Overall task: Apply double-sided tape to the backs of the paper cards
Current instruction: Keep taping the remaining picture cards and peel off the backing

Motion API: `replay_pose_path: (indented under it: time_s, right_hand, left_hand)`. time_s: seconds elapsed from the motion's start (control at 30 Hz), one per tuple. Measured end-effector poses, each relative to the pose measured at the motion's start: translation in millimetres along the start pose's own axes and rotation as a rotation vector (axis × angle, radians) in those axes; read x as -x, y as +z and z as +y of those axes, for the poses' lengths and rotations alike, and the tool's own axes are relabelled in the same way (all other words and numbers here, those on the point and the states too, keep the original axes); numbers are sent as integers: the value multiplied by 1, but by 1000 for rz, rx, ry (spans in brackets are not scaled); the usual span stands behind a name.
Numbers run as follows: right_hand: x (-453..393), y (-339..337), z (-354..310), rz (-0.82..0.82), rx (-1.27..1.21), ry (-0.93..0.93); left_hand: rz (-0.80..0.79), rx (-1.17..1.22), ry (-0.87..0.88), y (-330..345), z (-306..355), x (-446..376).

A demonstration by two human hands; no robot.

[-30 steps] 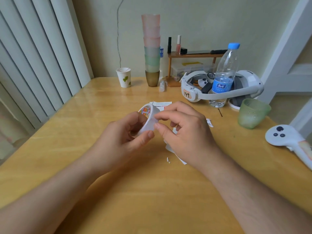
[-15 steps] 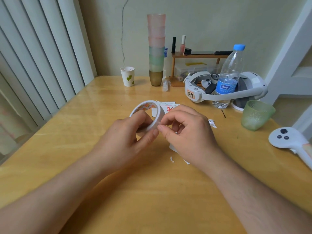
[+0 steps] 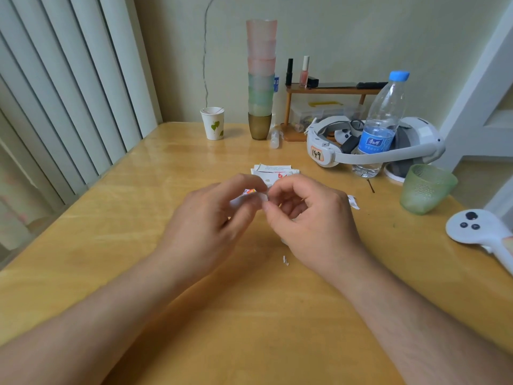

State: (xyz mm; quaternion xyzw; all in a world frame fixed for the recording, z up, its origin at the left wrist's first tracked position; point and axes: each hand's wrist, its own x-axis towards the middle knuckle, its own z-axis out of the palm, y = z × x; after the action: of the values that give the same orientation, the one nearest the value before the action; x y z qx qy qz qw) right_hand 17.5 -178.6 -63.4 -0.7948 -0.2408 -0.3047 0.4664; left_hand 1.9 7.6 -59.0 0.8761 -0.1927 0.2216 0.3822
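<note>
From the head view, the left hand (image 3: 211, 223) is curling its fingers around the roll of double-sided tape (image 3: 244, 196), which is mostly hidden inside the grasp, with only a white edge and a bit of its colourful label peeking out above the thumb; the roll is being held just above the wooden table (image 3: 116, 245), near its middle. The right hand (image 3: 311, 220) is meeting the left one at the fingertips, its thumb and forefinger pinching the white loose end of the tape (image 3: 264, 196) right beside the roll, while its other fingers are bending loosely underneath. Just behind the two hands, a small pile of paper cards (image 3: 274, 171) is lying flat on the table, partly covered by the knuckles. A torn white scrap (image 3: 353, 202) is sitting to the right of the right hand, and a tinier white sliver (image 3: 285, 260) is lying below the right wrist. Further back, a paper cup (image 3: 212, 123) with a leaf print is standing near a tall stack of pastel cups (image 3: 261, 79). To the right, a water bottle (image 3: 380, 126) is standing inside the band of a white headset (image 3: 374, 147), a green glass (image 3: 426, 188) is sitting close by, and a white controller (image 3: 472, 227) is resting at the table's right edge.
</note>
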Motion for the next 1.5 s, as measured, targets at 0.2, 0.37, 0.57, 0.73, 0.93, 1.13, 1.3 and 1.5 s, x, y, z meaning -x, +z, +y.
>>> replay_pose_path:
  time_s: [0.2,0.37,0.57,0.73,0.93,1.13,1.3,1.5]
  right_hand:
    - [0,3,0,-5,55,-2]
    - [1,7,3,10,120,-21]
    - [0,1,5,-88,218,-26]
    - [-1,-1,5,-146,345,-49]
    - [-1,0,7,-132,327,-59]
    - [-2,3,9,-133,292,-85]
    - [-4,1,9,-157,198,-153]
    - [-6,-3,5,-155,169,-253]
  left_hand:
    - [-3,-19,-32,3,1,1]
    - [-9,-64,-55,5,-2,0]
    - [-67,-147,-84,6,-1,2]
    - [-51,-216,-87,7,0,0]
    - [-41,-242,-104,7,2,-1]
    - [-31,-235,-78,6,3,-1]
    - [-39,-100,-72,5,-2,-3]
    - [-109,230,-116,3,1,-3]
